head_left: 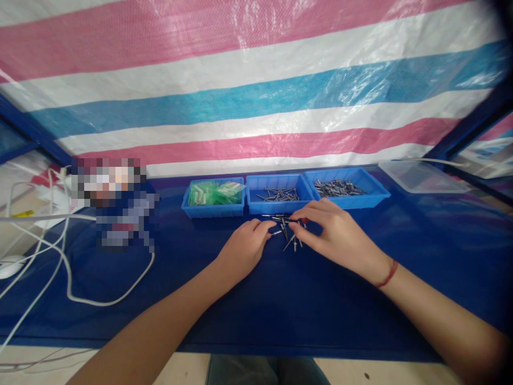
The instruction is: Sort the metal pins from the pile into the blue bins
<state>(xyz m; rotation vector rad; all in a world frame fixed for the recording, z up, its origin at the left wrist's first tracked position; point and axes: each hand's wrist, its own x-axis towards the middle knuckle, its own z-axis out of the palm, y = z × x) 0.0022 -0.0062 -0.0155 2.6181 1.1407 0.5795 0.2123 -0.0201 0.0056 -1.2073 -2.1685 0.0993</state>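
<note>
A small loose pile of blind rivets, thin metal pins with lighter sleeves, lies on the dark blue table just in front of the middle blue bin. My left hand is at the left side of this pile, thumb and forefinger pinched together on a rivet whose light end pokes out to the right. From the right, my right hand reaches over the pile. Its thumb and forefinger curl in a pinch around a rivet among the others; the exact contact is hard to see.
Behind the pile stand three blue bins: the left bin with green plastic packets, the middle bin and right bin with rivets. A clear plastic lid lies at right. White cables and a blurred-out object occupy the left.
</note>
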